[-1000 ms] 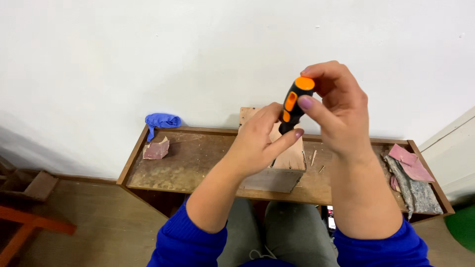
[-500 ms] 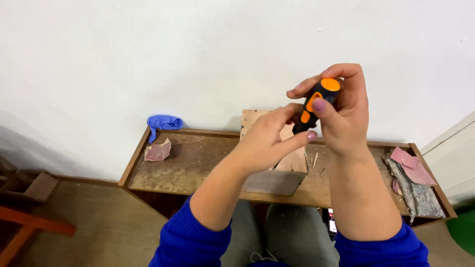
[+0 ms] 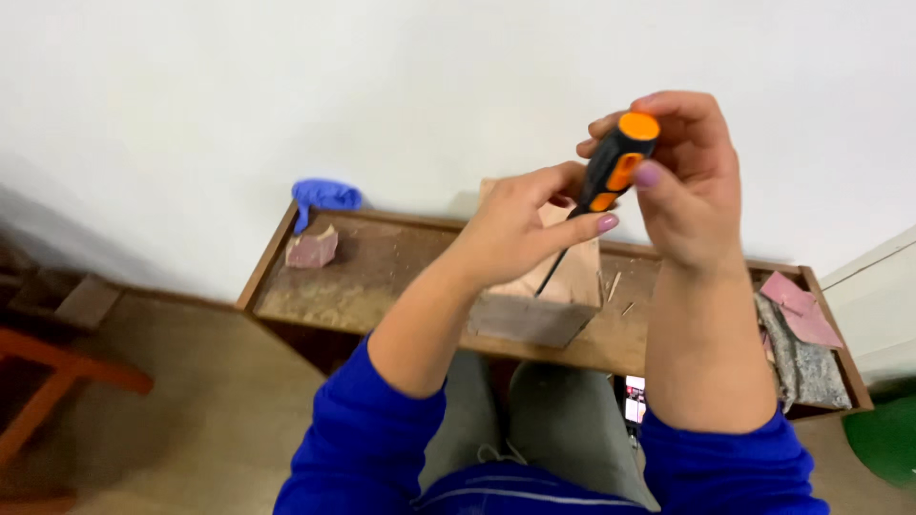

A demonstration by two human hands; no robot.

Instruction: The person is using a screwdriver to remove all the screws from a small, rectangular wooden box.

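Observation:
My right hand (image 3: pixel 692 181) grips the black and orange handle of a screwdriver (image 3: pixel 613 172), held upright. Its thin shaft (image 3: pixel 551 274) runs down to the top face of a wooden block (image 3: pixel 546 303) standing on a low wooden tray table (image 3: pixel 382 277). My left hand (image 3: pixel 520 229) rests over the block's top, its index finger stretched towards the shaft just below the handle. Both arms wear blue sleeves. The tip's contact with the block is hidden by my left hand.
A blue cloth (image 3: pixel 326 195) lies at the table's back left corner, with a small pinkish block (image 3: pixel 311 249) beside it. Pink sandpaper pieces (image 3: pixel 800 310) and grey cloth (image 3: pixel 806 355) lie at the right end. An orange wooden frame (image 3: pixel 57 381) stands at the left. A white wall is behind.
My right hand with the screwdriver handle has shifted to the right and slightly up in view. My left hand stays on the block.

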